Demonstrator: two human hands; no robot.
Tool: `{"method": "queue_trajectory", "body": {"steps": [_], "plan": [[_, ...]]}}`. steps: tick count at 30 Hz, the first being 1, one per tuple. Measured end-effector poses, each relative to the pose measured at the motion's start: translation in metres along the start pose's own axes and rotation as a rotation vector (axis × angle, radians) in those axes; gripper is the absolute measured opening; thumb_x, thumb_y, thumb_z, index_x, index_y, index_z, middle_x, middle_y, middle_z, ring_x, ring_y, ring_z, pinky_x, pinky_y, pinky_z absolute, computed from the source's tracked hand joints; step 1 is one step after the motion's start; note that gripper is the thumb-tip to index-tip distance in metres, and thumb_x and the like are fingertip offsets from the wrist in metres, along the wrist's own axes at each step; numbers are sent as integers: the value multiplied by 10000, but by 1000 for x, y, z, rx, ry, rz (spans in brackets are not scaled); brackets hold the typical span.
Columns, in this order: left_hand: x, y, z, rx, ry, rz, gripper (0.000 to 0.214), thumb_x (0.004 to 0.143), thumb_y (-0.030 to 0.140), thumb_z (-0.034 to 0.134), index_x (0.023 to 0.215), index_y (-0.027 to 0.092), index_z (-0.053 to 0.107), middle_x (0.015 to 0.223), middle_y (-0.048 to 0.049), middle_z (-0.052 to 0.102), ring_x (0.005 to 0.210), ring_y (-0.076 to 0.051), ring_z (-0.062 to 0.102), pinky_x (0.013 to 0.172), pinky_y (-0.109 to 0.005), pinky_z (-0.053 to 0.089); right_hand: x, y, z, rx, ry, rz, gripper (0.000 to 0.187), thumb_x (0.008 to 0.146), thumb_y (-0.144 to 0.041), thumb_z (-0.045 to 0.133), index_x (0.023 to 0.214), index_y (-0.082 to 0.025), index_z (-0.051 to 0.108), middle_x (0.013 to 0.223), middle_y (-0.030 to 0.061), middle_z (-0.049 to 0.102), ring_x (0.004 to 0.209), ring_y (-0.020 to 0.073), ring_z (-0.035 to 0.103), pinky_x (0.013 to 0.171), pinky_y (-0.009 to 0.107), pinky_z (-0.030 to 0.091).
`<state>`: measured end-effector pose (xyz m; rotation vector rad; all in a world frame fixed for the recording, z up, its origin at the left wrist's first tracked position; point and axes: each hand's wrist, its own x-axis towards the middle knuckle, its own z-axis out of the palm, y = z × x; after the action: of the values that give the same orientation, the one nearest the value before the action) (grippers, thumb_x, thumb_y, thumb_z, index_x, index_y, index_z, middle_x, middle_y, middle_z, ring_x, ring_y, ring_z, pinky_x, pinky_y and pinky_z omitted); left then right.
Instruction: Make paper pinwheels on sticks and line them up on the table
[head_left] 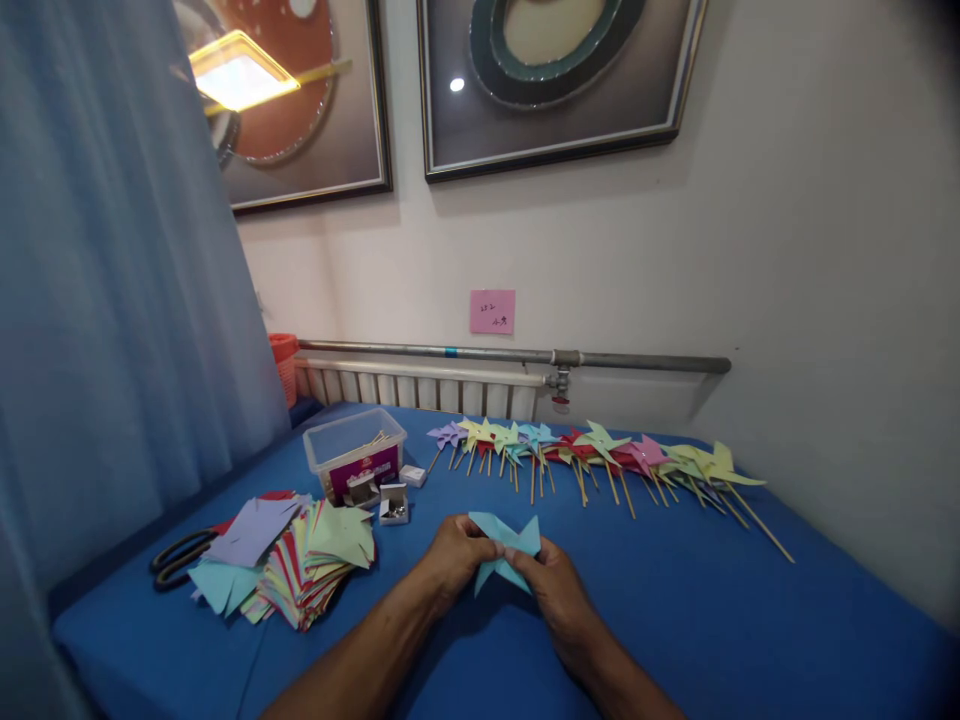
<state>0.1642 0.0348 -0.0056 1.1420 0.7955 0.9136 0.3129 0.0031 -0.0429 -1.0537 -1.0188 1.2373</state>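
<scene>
Both my hands hold a light blue folded paper pinwheel shape (504,549) just above the blue table (720,610). My left hand (455,560) pinches its left side with fingers closed. My right hand (553,585) grips its right and lower part, fingers curled. A fanned stack of coloured cut paper squares (300,565) lies to the left of my left hand.
A row of several finished paper pinwheels on sticks (600,455) lies along the far side. A clear plastic box with sticks (354,452), small pin boxes (393,503) and black scissors (180,556) sit at left. A curtain (112,300) hangs left; a radiator pipe (510,355) runs behind.
</scene>
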Motion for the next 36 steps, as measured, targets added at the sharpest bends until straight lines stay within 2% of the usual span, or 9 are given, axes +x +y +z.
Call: {"method": "queue_trajectory", "body": {"steps": [8, 14, 22, 28, 30, 32, 34, 36], "plan": [[-1, 2, 2, -35, -63, 36, 234, 567, 278, 807, 703, 108, 720, 599, -18, 654, 530, -113, 544, 556, -232, 411, -7, -10, 5, 45, -26, 5, 426, 685, -486, 841, 961, -165, 786, 843, 56, 791, 738, 231, 688, 741, 344, 525], [5, -7, -1, -3, 11, 5, 226, 561, 293, 784, 665, 115, 694, 587, -21, 640, 498, -103, 495, 532, -238, 377, -9, -14, 6, 92, -31, 28, 434, 686, -492, 849, 971, -172, 778, 863, 71, 796, 806, 265, 721, 775, 372, 555], [1, -1, 0, -15, -32, -2, 207, 567, 260, 763, 702, 108, 726, 632, -39, 674, 557, -124, 530, 577, -249, 400, -3, -4, 1, 70, 11, -10, 478, 686, -484, 866, 1030, -166, 773, 866, 68, 796, 810, 272, 728, 795, 393, 565], [6, -6, -4, 68, -14, 42, 273, 571, 312, 794, 746, 118, 718, 643, -27, 666, 571, -124, 531, 601, -257, 406, 6, 9, -2, 13, 88, -8, 494, 628, -507, 867, 981, -174, 772, 806, 52, 778, 732, 247, 696, 719, 356, 537], [11, 4, -16, 118, 73, 119, 332, 581, 344, 798, 820, 126, 721, 658, -19, 660, 590, -128, 537, 614, -258, 415, 8, 11, -2, 23, 85, -1, 478, 635, -511, 856, 963, -175, 765, 798, 48, 768, 715, 234, 679, 698, 344, 525], [19, 28, -40, 225, 237, 224, 378, 631, 399, 778, 897, 136, 725, 703, -29, 676, 640, -153, 570, 636, -267, 435, 8, 12, -2, 37, 66, 9, 450, 647, -509, 844, 939, -179, 754, 786, 39, 752, 694, 217, 656, 689, 334, 513], [29, 64, -74, 418, 385, 338, 352, 721, 421, 716, 943, 148, 728, 825, -66, 723, 781, -203, 639, 732, -297, 480, 6, 9, 0, 27, 51, 8, 413, 649, -497, 837, 898, -183, 740, 758, 22, 728, 665, 194, 622, 678, 317, 493], [40, 104, -110, 711, 533, 360, 259, 776, 364, 661, 928, 165, 726, 931, -88, 751, 940, -243, 667, 841, -319, 495, 2, 3, 3, -1, 60, -11, 372, 637, -475, 836, 836, -183, 719, 707, 2, 687, 640, 175, 579, 659, 298, 464]]}}
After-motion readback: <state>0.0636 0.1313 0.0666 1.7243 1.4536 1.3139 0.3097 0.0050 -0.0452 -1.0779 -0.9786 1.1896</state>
